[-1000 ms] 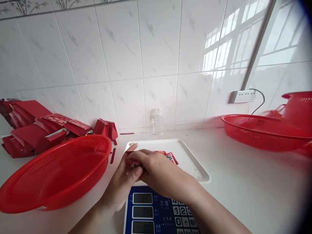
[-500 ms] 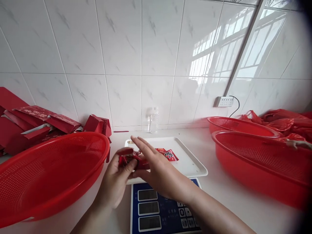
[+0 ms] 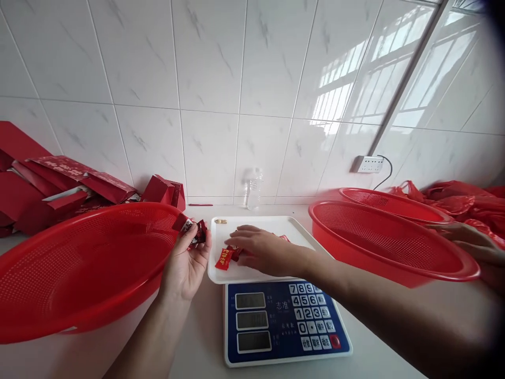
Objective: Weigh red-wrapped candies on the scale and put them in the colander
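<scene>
My left hand [image 3: 188, 260], closed, pinches several small red wrapped sweets [image 3: 197, 231] between thumb and fingers, just left of the tray. Across the white scale tray [image 3: 272, 223] reaches my right hand [image 3: 264, 250], palm down with fingers stretched out. Beneath and beside its fingertips lie more red wrapped sweets [image 3: 223, 259], partly covered by the hand, so contact is hard to judge. The blue digital scale [image 3: 284, 326] stands in front, its keypad facing me. A small gold-brown piece [image 3: 221, 221] lies at the tray's back left corner.
A big red basket [image 3: 90, 237] stands at left, with red cartons [image 3: 71, 179] behind it. At right are two more red baskets [image 3: 390, 239]; another person's hand [image 3: 469, 239] is at the nearer one's rim. A clear bottle [image 3: 254, 189] stands by the tiled wall.
My hands have parted: the left moved away with sweets, the right went down to the tray. The nearer right basket shifted left, with another person's hand at it. The view moved slightly.
</scene>
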Motion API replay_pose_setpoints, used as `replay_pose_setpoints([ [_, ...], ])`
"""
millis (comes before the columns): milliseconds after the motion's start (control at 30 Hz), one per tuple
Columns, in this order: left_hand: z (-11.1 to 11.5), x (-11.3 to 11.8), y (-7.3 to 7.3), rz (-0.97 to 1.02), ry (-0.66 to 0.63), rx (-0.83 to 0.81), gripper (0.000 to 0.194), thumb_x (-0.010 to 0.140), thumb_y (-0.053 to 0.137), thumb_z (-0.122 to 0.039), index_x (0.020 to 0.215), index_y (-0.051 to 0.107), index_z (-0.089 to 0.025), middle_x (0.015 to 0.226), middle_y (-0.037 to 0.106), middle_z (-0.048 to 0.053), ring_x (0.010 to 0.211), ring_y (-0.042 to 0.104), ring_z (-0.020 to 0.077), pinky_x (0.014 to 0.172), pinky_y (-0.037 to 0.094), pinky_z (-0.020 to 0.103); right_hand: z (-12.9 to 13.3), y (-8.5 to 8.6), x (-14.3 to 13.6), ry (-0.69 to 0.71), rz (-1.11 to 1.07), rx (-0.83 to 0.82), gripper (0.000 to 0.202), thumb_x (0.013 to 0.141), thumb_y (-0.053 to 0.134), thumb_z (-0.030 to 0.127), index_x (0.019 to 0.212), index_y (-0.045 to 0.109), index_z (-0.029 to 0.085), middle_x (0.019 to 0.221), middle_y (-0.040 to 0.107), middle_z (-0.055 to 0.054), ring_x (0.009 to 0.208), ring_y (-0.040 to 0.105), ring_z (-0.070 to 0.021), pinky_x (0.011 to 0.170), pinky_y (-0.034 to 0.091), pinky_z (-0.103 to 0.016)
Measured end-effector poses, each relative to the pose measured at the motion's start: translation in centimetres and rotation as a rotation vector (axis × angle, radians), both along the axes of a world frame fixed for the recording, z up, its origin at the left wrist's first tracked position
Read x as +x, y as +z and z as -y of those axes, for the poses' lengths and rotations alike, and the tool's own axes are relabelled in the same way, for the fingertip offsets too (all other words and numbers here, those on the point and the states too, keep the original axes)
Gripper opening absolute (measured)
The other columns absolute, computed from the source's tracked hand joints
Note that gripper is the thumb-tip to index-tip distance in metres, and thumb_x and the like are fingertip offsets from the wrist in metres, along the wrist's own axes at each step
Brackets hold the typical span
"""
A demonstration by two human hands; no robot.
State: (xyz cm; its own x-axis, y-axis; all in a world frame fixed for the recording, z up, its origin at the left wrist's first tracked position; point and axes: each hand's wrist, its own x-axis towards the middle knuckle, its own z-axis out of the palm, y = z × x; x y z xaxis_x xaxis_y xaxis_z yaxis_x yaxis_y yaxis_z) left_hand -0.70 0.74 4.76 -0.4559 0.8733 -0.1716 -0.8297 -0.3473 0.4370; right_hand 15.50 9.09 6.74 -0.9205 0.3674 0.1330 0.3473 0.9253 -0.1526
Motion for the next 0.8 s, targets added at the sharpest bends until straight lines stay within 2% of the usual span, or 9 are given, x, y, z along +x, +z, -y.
replay_pose_setpoints([
  [100,0.0,-0.1,0.0,-0.044,0.025,0.002,0.017,0.093,0.048,-0.001,0.086,0.062,-0.009,0.086,0.066,0.007,0.069,0.068,0.0111,0.055,0.061,0.019,-0.1,-0.9,-1.2,0.14,0.093,0.099,0.035,0.091,0.054,0.014,0.125,0.063,0.019,0.118,0.067,-0.008,0.119,0.051,-0.0248,0.102,0.042,-0.042],
  [233,-0.2,-0.3,-0.3,-0.08,0.034,0.003,0.016,0.091,0.05,0.0,0.085,0.062,-0.01,0.086,0.065,0.005,0.07,0.067,0.0105,0.058,0.062,0.019,-0.6,-1.1,-2.2,0.145,0.106,0.169,0.022,0.09,0.052,0.009,0.099,0.071,0.018,0.092,0.071,-0.006,0.098,0.059,-0.0206,0.095,0.042,-0.038],
  [367,-0.6,-0.4,-1.3,-0.207,0.081,0.039,0.012,0.089,0.057,-0.002,0.084,0.062,-0.011,0.083,0.064,0.002,0.072,0.068,0.0101,0.067,0.063,0.023,-1.0,-0.4,-2.4,0.013,0.001,0.164,0.02,0.09,0.05,0.011,0.086,0.069,0.016,0.083,0.069,-0.007,0.083,0.06,-0.0193,0.09,0.042,-0.039],
  [533,-0.8,-0.1,-2.4,-0.391,0.126,0.062,0.006,0.088,0.063,-0.011,0.091,0.061,-0.017,0.092,0.066,0.001,0.082,0.068,0.0113,0.076,0.062,0.027,-0.4,0.8,-2.5,-0.214,-0.192,0.047,0.029,0.096,0.037,0.019,0.099,0.066,0.017,0.093,0.072,-0.007,0.08,0.063,-0.0167,0.073,0.046,-0.03],
  [600,-0.7,0.1,-2.7,-0.475,0.104,0.09,0.013,0.086,0.068,-0.02,0.096,0.06,-0.019,0.095,0.066,0.001,0.085,0.068,0.013,0.077,0.061,0.028,0.1,1.1,-2.9,-0.249,-0.248,-0.001,0.03,0.097,0.036,0.022,0.1,0.065,0.018,0.095,0.073,-0.005,0.08,0.064,-0.0153,0.069,0.046,-0.027],
  [700,-0.6,0.3,-2.9,-0.581,0.063,0.11,0.032,0.082,0.073,-0.038,0.106,0.059,-0.023,0.1,0.066,0.002,0.084,0.067,0.0144,0.075,0.06,0.029,0.8,1.4,-3.8,-0.269,-0.304,-0.022,0.028,0.096,0.037,0.022,0.095,0.065,0.018,0.094,0.073,-0.006,0.083,0.064,-0.0169,0.072,0.046,-0.029],
  [800,-0.5,0.5,-3.0,-0.625,0.058,0.114,0.04,0.08,0.072,-0.047,0.11,0.058,-0.025,0.102,0.065,0.002,0.087,0.067,0.014,0.075,0.059,0.028,1.6,1.6,-4.6,-0.28,-0.334,-0.034,0.026,0.095,0.038,0.022,0.097,0.063,0.017,0.086,0.073,-0.006,0.076,0.064,-0.0175,0.071,0.046,-0.031],
])
